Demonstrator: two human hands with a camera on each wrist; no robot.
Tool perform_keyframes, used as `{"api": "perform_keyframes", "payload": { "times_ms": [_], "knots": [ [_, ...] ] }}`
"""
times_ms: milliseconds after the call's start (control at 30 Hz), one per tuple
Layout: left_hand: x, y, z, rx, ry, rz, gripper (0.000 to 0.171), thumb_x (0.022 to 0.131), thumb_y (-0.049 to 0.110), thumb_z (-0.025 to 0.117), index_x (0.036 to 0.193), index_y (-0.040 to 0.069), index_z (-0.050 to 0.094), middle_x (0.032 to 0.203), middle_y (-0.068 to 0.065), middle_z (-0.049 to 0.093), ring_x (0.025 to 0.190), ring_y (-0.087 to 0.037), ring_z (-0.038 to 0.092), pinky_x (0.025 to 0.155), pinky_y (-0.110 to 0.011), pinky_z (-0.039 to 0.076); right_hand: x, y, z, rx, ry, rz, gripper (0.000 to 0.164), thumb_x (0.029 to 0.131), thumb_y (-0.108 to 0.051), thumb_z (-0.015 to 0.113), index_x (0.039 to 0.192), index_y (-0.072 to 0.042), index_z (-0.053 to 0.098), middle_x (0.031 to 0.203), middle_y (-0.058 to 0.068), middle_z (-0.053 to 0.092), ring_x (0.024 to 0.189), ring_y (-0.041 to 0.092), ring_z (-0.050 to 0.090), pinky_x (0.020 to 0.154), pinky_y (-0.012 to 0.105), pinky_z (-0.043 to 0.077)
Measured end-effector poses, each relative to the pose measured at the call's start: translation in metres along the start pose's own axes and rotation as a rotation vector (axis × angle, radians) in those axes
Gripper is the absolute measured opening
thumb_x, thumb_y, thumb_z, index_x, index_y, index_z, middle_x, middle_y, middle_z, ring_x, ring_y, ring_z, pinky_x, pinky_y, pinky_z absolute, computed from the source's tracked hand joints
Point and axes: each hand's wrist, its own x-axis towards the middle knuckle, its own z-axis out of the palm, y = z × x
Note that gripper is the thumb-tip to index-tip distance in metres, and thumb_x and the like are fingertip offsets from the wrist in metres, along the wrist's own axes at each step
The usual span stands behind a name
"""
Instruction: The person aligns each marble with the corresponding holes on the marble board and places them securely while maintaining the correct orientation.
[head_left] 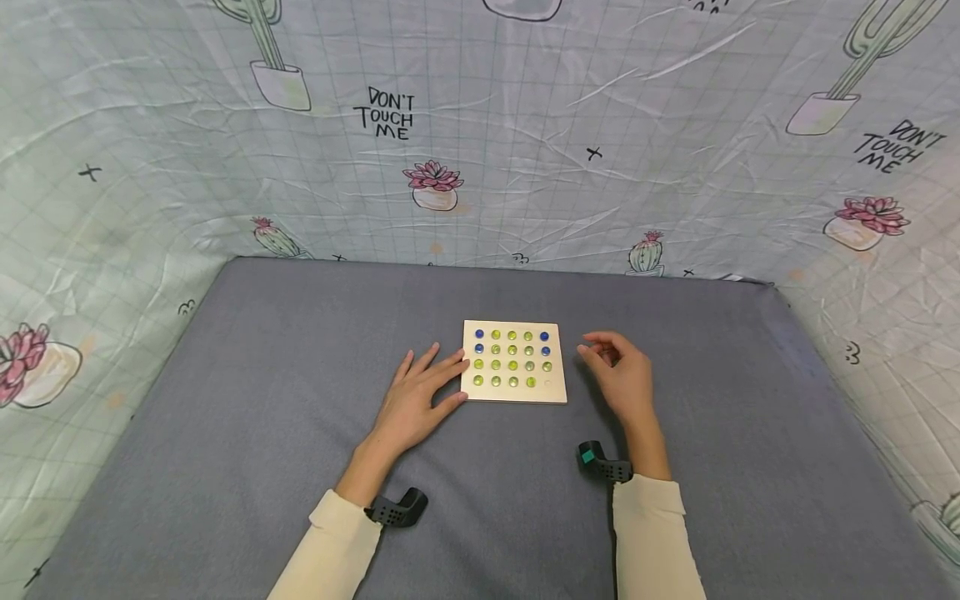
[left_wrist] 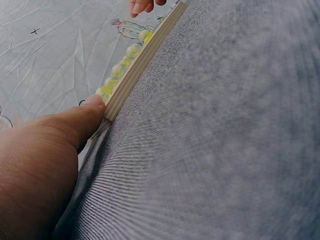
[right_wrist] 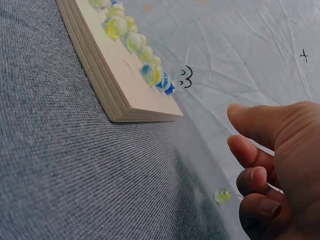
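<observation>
A pale wooden board (head_left: 519, 395) lies on the grey cloth, with rows of glass marbles (head_left: 512, 350) seated in it. Most marbles are yellow-green; several blue ones sit at the upper left and upper right corners. One hollow at the board's lower right corner holds no marble. My left hand (head_left: 411, 408) is spread at the board's left side, its thumb and fingertips touching that edge. To the right of the board hovers my right hand (head_left: 624, 375), fingers loosely bent, thumb and index apart with nothing between them. In the right wrist view, a loose yellow-green marble (right_wrist: 222, 196) appears beside the fingers.
Grey cloth (head_left: 315, 333) covers the table around the board. Behind it and at both sides hangs a pale curtain (head_left: 517, 208) printed with cacti and lettering. Each wrist wears a black camera band, the left one (head_left: 397, 508) and the right one (head_left: 603, 465).
</observation>
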Motion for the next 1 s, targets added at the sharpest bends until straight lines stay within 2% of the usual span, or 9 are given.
{"api": "perform_keyframes", "payload": {
  "times_ms": [233,567,833,1000],
  "knots": [
    [0.001,0.0,0.0,-0.001,0.004,-0.002,0.051,0.091,0.04,0.064,0.137,0.019,0.056,0.144,0.004,0.047,0.139,-0.027,0.029,0.116,-0.05,0.009,0.002,0.004,-0.002,-0.018,0.059,0.033,0.02,0.086,-0.02,0.074,0.103,-0.009,0.072,0.081,0.005,0.063,0.063,0.017,0.047,0.054,0.023,0.034],
    [0.001,0.0,0.0,-0.002,0.004,-0.004,0.05,0.091,0.039,0.065,0.136,0.019,0.057,0.143,0.004,0.047,0.139,-0.028,0.03,0.116,-0.05,0.009,0.001,0.012,-0.006,-0.039,0.087,0.117,0.026,0.087,-0.024,0.073,0.107,-0.007,0.07,0.088,0.008,0.065,0.07,0.016,0.049,0.06,0.024,0.037],
    [0.001,-0.001,0.0,-0.002,0.004,-0.003,0.05,0.091,0.04,0.064,0.136,0.019,0.057,0.143,0.003,0.047,0.139,-0.028,0.029,0.116,-0.05,0.009,0.002,0.017,-0.007,-0.059,0.064,0.155,0.037,0.087,-0.02,0.073,0.119,-0.005,0.063,0.097,0.014,0.062,0.075,0.023,0.052,0.067,0.032,0.04],
    [0.001,-0.001,0.0,-0.004,0.001,0.0,0.05,0.092,0.04,0.063,0.137,0.019,0.056,0.143,0.003,0.047,0.14,-0.028,0.029,0.116,-0.05,0.009,0.001,0.019,-0.005,-0.084,0.052,0.161,0.043,0.087,-0.017,0.073,0.126,-0.004,0.061,0.098,0.015,0.06,0.075,0.023,0.05,0.066,0.032,0.039]
  ]
}}
